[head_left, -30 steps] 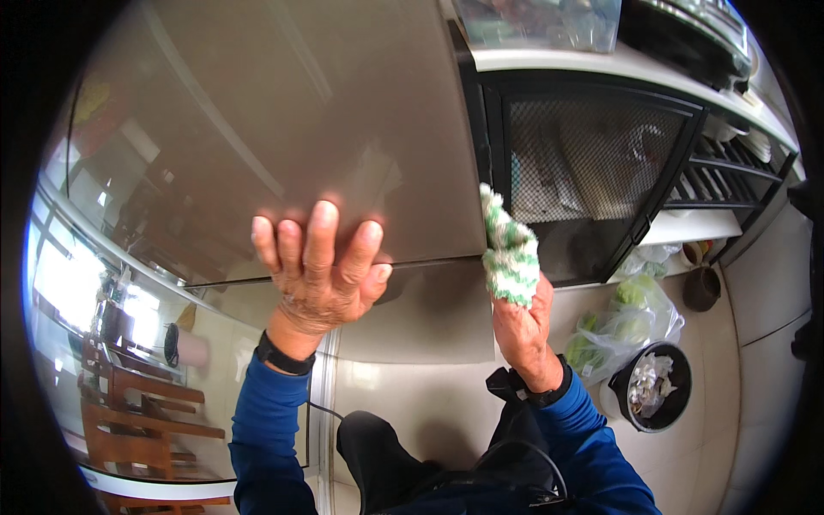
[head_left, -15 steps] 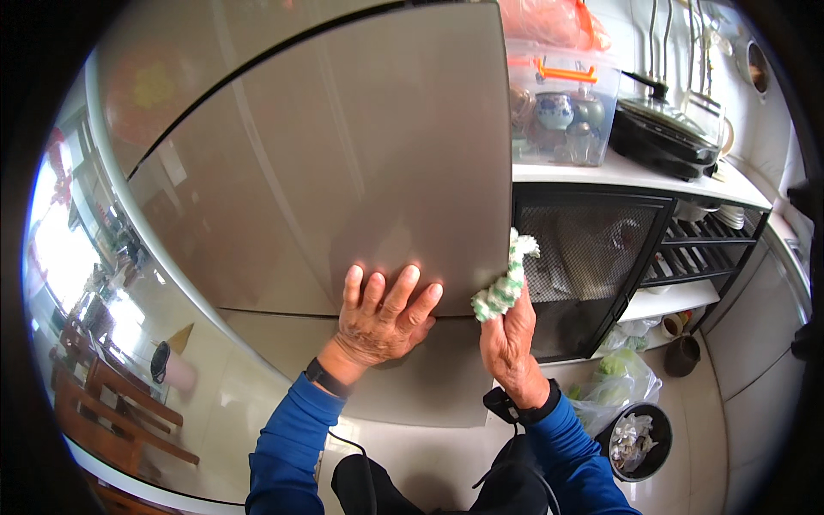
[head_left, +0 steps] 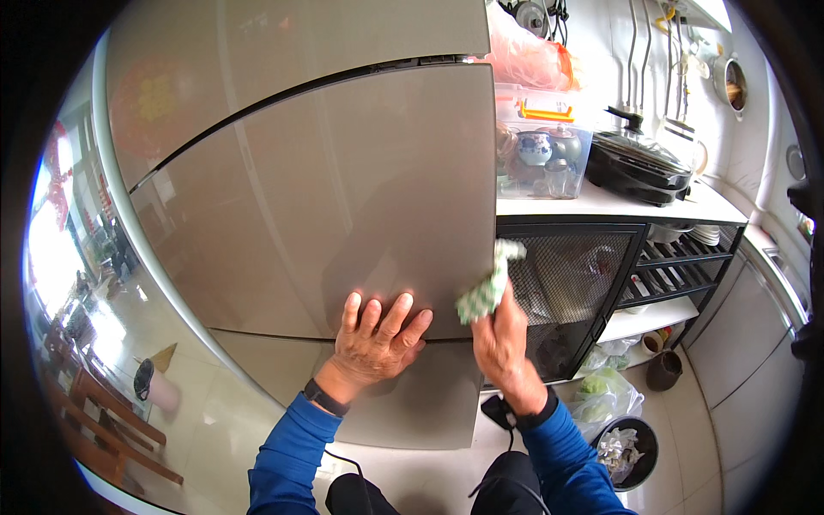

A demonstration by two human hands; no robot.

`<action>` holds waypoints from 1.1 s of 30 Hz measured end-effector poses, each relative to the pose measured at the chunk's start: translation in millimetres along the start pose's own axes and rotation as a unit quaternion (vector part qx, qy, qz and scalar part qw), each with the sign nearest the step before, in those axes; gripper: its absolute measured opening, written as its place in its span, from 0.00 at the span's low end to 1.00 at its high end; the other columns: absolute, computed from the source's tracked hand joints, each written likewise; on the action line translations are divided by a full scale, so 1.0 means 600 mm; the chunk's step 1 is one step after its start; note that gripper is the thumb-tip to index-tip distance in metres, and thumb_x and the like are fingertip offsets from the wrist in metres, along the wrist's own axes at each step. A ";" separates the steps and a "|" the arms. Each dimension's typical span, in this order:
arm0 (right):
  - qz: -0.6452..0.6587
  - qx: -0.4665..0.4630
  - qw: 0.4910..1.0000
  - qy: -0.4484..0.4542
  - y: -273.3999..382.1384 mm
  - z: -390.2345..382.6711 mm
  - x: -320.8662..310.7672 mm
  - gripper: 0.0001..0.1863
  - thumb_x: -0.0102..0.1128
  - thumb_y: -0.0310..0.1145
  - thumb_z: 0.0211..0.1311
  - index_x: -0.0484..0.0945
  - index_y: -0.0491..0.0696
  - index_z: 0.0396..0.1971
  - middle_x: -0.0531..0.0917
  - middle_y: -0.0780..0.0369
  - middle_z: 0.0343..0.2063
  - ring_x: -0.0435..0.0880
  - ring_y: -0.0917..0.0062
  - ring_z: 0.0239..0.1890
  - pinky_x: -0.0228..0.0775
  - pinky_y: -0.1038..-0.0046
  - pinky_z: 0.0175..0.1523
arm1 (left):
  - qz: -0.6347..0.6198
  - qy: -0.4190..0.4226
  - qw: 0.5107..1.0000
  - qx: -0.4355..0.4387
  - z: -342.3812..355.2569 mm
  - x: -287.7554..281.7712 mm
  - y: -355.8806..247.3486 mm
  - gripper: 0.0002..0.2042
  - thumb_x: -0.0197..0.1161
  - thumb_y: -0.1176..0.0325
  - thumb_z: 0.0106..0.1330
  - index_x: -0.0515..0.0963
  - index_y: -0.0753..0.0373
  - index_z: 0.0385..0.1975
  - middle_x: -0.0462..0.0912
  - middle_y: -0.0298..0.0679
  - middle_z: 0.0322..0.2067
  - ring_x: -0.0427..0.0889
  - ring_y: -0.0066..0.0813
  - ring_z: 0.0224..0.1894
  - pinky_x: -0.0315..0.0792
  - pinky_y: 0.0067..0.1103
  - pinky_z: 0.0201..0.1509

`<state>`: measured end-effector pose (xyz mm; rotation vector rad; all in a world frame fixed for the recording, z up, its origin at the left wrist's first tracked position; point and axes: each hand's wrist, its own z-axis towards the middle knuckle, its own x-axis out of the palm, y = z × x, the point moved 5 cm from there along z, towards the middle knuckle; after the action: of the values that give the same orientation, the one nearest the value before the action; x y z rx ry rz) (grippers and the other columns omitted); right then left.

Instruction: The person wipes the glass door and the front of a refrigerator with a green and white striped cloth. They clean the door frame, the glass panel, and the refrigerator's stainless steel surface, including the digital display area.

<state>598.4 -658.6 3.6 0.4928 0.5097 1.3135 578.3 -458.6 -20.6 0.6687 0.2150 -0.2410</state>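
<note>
A tall beige-grey refrigerator (head_left: 360,197) with stacked glossy doors stands right before me. My left hand (head_left: 375,339) rests on the lower part of its middle door, fingers spread and holding nothing. At that door's right edge, my right hand (head_left: 502,343) grips a green-and-white cloth (head_left: 485,296). The cloth is bunched up and lies against the edge, its top end sticking out past the door; it is a little blurred. The right fingertips are partly hidden behind the cloth.
To the right is a black-framed cabinet (head_left: 566,275) with a mesh door. On its white top stand a clear storage box (head_left: 542,150) and a black electric pan (head_left: 639,163). A waste bin (head_left: 648,463) and plastic bags (head_left: 614,399) sit on the floor below. Wooden chairs (head_left: 112,421) stand at left.
My view has tilted up, showing more of the upper door. The right hand and cloth stay at the door's edge, the cloth shifted slightly along it. My left hand stays on the door.
</note>
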 end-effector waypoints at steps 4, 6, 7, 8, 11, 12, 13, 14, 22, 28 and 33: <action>-0.021 0.000 1.000 0.021 -0.038 -0.073 0.006 0.28 0.57 0.20 0.66 0.65 0.37 0.66 0.74 0.43 0.62 0.75 0.52 0.64 0.68 0.65 0.66 | 0.001 0.007 1.000 0.007 -0.002 0.003 0.001 0.29 0.56 0.50 0.69 0.67 0.45 0.71 0.60 0.42 0.73 0.41 0.51 0.79 0.44 0.54 0.77; -0.042 -0.019 0.999 0.023 -0.037 -0.058 0.006 0.30 0.57 0.20 0.65 0.63 0.37 0.67 0.73 0.42 0.62 0.75 0.50 0.64 0.68 0.63 0.66 | -0.001 0.005 1.000 0.007 0.000 0.002 0.001 0.29 0.57 0.50 0.69 0.67 0.45 0.70 0.60 0.42 0.73 0.42 0.51 0.79 0.44 0.54 0.77; -0.047 -0.030 0.998 0.019 -0.028 -0.040 0.004 0.30 0.56 0.20 0.65 0.62 0.37 0.68 0.72 0.42 0.63 0.74 0.49 0.64 0.68 0.63 0.67 | -0.002 0.004 1.000 0.007 0.001 0.001 0.000 0.28 0.57 0.50 0.69 0.68 0.45 0.70 0.61 0.42 0.72 0.42 0.51 0.79 0.45 0.54 0.76; -0.061 -0.047 0.997 0.027 -0.015 -0.018 0.004 0.32 0.55 0.21 0.65 0.60 0.36 0.69 0.71 0.41 0.64 0.73 0.46 0.65 0.68 0.61 0.67 | -0.002 0.003 1.000 0.006 0.003 -0.001 -0.001 0.28 0.58 0.50 0.68 0.69 0.45 0.69 0.62 0.42 0.72 0.43 0.51 0.78 0.45 0.54 0.76; -0.031 -0.075 0.997 -0.009 0.036 0.071 -0.001 0.30 0.53 0.24 0.67 0.61 0.37 0.68 0.76 0.42 0.57 0.79 0.45 0.56 0.74 0.60 0.58 | -0.012 0.001 1.000 -0.009 0.008 -0.009 -0.002 0.26 0.59 0.52 0.67 0.72 0.45 0.66 0.63 0.37 0.71 0.52 0.49 0.74 0.50 0.50 0.75; -0.040 -0.099 0.994 -0.036 0.053 0.107 -0.001 0.22 0.53 0.32 0.74 0.67 0.41 0.64 0.85 0.55 0.42 0.85 0.71 0.43 0.77 0.68 0.47 | -0.016 0.009 1.000 -0.015 0.010 -0.011 -0.002 0.25 0.63 0.52 0.63 0.76 0.46 0.62 0.65 0.37 0.70 0.56 0.47 0.71 0.52 0.49 0.74; -0.093 -0.084 0.991 -0.044 0.064 0.133 -0.004 0.21 0.52 0.33 0.74 0.68 0.41 0.62 0.85 0.58 0.35 0.83 0.74 0.36 0.76 0.69 0.42 | -0.022 0.017 0.999 -0.019 0.010 -0.013 -0.001 0.25 0.63 0.52 0.63 0.76 0.46 0.61 0.65 0.37 0.70 0.57 0.47 0.70 0.52 0.49 0.74; -0.054 -0.071 0.995 -0.037 0.071 0.149 -0.006 0.20 0.53 0.33 0.74 0.68 0.41 0.61 0.84 0.58 0.34 0.82 0.76 0.34 0.75 0.70 0.40 | -0.027 0.025 0.999 -0.021 0.011 -0.014 -0.001 0.25 0.63 0.52 0.63 0.76 0.46 0.61 0.66 0.37 0.69 0.57 0.47 0.70 0.52 0.49 0.74; -0.042 0.012 0.999 -0.028 -0.029 -0.051 0.016 0.25 0.50 0.22 0.72 0.63 0.37 0.68 0.81 0.49 0.54 0.84 0.62 0.50 0.75 0.68 0.55 | -0.030 -0.023 0.999 -0.028 0.005 0.002 0.002 0.31 0.62 0.56 0.64 0.68 0.43 0.70 0.61 0.35 0.73 0.45 0.45 0.78 0.48 0.47 0.78; -0.036 -0.018 0.997 -0.072 -0.100 -0.167 0.021 0.27 0.58 0.21 0.66 0.67 0.34 0.65 0.75 0.45 0.59 0.73 0.49 0.62 0.63 0.58 0.69 | -0.030 -0.023 0.999 -0.026 0.001 0.004 0.002 0.29 0.58 0.55 0.68 0.67 0.44 0.71 0.59 0.38 0.74 0.44 0.46 0.79 0.45 0.50 0.79; -0.317 -0.243 0.917 0.021 -0.052 -0.162 0.047 0.31 0.64 0.32 0.56 0.73 0.35 0.60 0.74 0.43 0.59 0.72 0.43 0.63 0.54 0.42 0.69 | -0.124 0.028 0.991 -0.036 -0.006 -0.003 0.009 0.34 0.67 0.58 0.62 0.66 0.44 0.71 0.59 0.38 0.74 0.43 0.44 0.79 0.45 0.48 0.79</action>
<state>568.2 -631.8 -94.0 -0.1217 0.3165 0.7755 577.9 -451.8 -19.7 0.5762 0.3605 -0.4510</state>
